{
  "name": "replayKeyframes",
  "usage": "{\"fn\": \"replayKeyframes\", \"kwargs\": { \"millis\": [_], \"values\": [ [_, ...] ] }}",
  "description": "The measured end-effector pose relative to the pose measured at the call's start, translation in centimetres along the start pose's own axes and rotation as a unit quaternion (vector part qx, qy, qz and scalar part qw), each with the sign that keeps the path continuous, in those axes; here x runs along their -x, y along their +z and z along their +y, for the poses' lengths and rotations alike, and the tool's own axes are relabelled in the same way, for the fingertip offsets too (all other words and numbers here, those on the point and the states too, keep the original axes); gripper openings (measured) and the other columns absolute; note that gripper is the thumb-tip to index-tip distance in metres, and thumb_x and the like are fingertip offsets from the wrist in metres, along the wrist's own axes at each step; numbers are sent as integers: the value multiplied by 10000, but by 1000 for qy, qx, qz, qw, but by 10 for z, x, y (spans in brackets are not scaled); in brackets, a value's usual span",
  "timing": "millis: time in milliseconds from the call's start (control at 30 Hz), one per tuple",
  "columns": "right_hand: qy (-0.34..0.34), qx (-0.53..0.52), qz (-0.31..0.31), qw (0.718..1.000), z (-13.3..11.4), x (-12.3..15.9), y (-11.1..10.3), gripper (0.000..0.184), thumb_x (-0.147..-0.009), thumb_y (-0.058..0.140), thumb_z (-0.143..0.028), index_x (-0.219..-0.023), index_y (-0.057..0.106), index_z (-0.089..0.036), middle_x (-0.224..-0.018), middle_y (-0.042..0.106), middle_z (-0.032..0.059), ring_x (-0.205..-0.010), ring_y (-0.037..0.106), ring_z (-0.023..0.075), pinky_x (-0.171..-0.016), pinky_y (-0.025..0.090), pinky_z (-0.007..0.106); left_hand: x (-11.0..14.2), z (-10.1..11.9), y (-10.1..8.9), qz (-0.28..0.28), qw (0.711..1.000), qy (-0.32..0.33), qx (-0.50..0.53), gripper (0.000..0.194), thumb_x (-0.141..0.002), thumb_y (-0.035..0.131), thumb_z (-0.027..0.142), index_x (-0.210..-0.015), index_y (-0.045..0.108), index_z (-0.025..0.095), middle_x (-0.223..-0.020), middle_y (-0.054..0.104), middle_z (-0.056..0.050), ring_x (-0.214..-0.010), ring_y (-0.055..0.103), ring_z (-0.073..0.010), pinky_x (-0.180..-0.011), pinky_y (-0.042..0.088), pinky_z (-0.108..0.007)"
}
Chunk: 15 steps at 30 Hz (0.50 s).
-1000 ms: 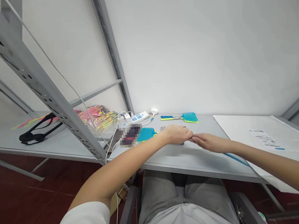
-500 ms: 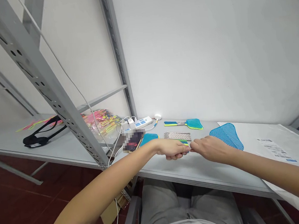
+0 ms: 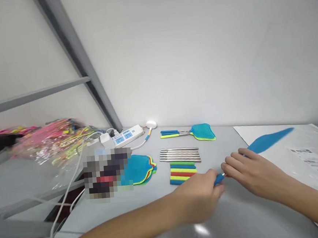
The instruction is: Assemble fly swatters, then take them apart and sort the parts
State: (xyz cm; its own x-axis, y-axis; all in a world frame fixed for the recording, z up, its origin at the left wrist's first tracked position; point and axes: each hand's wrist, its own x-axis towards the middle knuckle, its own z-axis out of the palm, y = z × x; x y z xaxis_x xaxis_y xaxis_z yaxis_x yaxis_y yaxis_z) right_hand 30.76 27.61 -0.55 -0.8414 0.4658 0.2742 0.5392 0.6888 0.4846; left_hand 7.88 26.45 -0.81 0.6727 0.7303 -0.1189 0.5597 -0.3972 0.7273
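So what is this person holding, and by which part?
A blue fly swatter: the left hand grips its blue handle end, and the right hand seems to hold the shaft nearer the head; blur hides the exact grip.

From here I see a grey metal shelf (image 3: 158, 174) carrying a neat row of steel rods (image 3: 180, 155). Just below the rods lie coloured foam grips (image 3: 182, 172). Behind them lies a finished blue fly swatter (image 3: 189, 133). Left of the rods sit stacked swatter heads (image 3: 139, 169), and further back a white power strip (image 3: 122, 136). To their right is a plastic-covered sheet (image 3: 287, 142).
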Motion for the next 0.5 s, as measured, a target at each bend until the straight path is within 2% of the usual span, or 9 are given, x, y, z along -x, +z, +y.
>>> {"fn": "replayKeyframes", "kwargs": {
  "millis": [33,100,167,200,267,333,433,500],
  "values": [
    [32,-14,-15,999,-3,-1,0,219,-849,379,-53,-868,551,-188,-711,513,27,-608,437,185,-638,284,352,-4,-4,3,77,989,42,-123,134,-970,392,283,-1004,502,212,-753,527,-1,-611,474,-150,-502,293,-254],
    [83,-55,-32,994,-12,-4,-1,255,-859,370,-70,-999,554,-178,-728,527,27,-601,466,189,-601,273,336,-9,-13,7,191,926,128,-300,162,-945,425,190,-1080,516,188,-768,564,-11,-638,507,-171,-510,293,-284],
    [123,-108,-47,985,-21,-8,-1,244,-890,366,-113,-1042,541,-189,-741,550,25,-586,501,186,-558,260,321,-12,-22,5,254,869,193,-379,196,-918,452,146,-1098,530,152,-740,569,-6,-621,503,-178,-525,307,-314],
    [144,-141,-64,977,-23,-11,-1,210,-911,365,-138,-1003,542,-204,-731,558,16,-558,507,177,-533,248,313,-14,-26,3,271,852,213,-394,204,-907,465,139,-1098,537,138,-741,574,-6,-623,503,-180,-549,326,-330],
    [187,-223,-120,949,-22,-17,-2,178,-953,370,-199,-884,531,-232,-695,573,-6,-509,511,157,-497,226,302,-18,-30,-1,284,838,225,-407,227,-902,477,141,-1120,541,127,-787,597,-16,-655,518,-185,-627,371,-366],
    [220,-321,-193,901,-14,-22,-4,234,-983,375,-270,-795,511,-241,-660,588,-23,-500,520,144,-488,232,288,-20,-33,-1,270,842,214,-415,231,-919,482,180,-1140,536,136,-813,605,-22,-684,533,-193,-684,390,-389],
    [238,-452,-279,813,0,-27,-10,326,-1007,327,-362,-788,538,-245,-683,628,-14,-568,555,146,-509,290,264,-21,-37,6,234,854,201,-420,128,-948,472,260,-990,549,166,-733,567,-9,-628,524,-187,-602,372,-349],
    [227,-507,-316,769,6,-28,-14,358,-1012,296,-372,-810,565,-247,-727,649,-4,-595,561,144,-514,311,253,-20,-42,10,214,858,209,-418,184,-965,446,311,-849,515,187,-683,543,-3,-571,514,-181,-524,331,-322]
  ]
}}
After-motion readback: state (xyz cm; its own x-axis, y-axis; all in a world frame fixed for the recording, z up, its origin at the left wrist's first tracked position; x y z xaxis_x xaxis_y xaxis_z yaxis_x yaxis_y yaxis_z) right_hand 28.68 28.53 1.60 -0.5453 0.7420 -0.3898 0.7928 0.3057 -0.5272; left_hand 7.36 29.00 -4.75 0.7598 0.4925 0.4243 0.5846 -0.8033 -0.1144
